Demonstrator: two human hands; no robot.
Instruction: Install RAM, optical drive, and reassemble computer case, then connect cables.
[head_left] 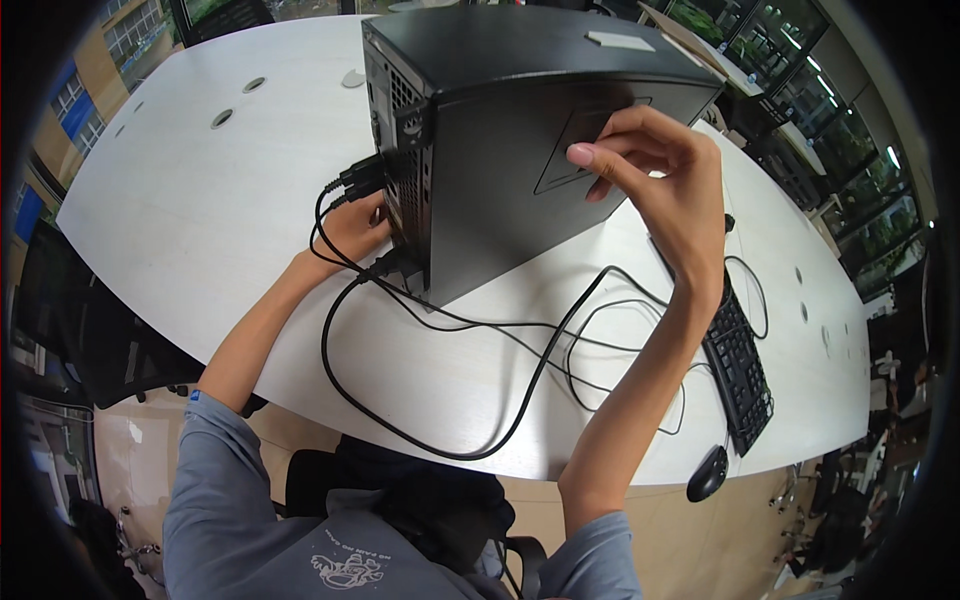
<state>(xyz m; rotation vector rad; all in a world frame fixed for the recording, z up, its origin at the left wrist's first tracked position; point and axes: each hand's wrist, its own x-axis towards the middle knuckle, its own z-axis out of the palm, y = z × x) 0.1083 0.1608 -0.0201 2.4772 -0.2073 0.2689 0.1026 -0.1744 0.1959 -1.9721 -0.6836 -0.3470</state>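
Note:
A black computer tower stands upright on the white table, its back panel with vent holes and sockets turned to the left. My left hand reaches behind that back panel, just below two black cable plugs. Its fingers are mostly hidden, so whether they grip anything does not show. In front of the tower's side panel is my right hand, fingers loosely curled, thumb apart from them and nothing between. Whether it touches the panel I cannot tell. A thicker black power cable is plugged in low on the back.
Black cables loop over the white table toward the front edge. To the right lie a black keyboard and a black mouse. A small white piece rests on top of the tower. Round grommets dot the tabletop.

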